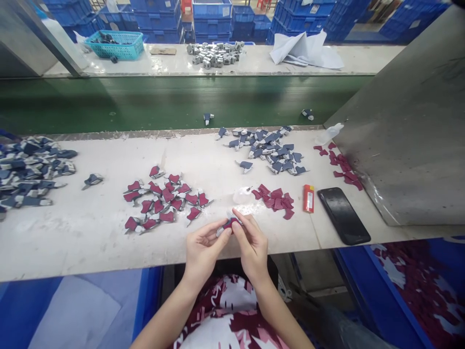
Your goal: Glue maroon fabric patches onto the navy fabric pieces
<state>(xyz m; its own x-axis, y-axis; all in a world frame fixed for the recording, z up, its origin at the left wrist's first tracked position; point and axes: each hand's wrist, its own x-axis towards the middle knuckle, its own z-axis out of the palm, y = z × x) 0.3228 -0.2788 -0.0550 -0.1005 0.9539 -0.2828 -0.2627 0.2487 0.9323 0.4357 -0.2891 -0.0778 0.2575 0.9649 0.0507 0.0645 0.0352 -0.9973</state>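
Between my two hands, over the front edge of the bench, is a small grey-and-navy plastic part with a dark red piece on its face. My left hand pinches its left end, and my right hand presses it with thumb and forefinger from the right. Just beyond my fingers lies a small clear squeeze bottle. A pile of loose dark red pieces is to its right. On the left are several grey parts faced with dark red. Navy-and-grey parts without red lie farther back.
A green conveyor belt runs behind the bench, carrying two parts. A big heap of navy parts fills the far left. To the right are a red box, a black phone and a metal panel. Blue bins flank me below.
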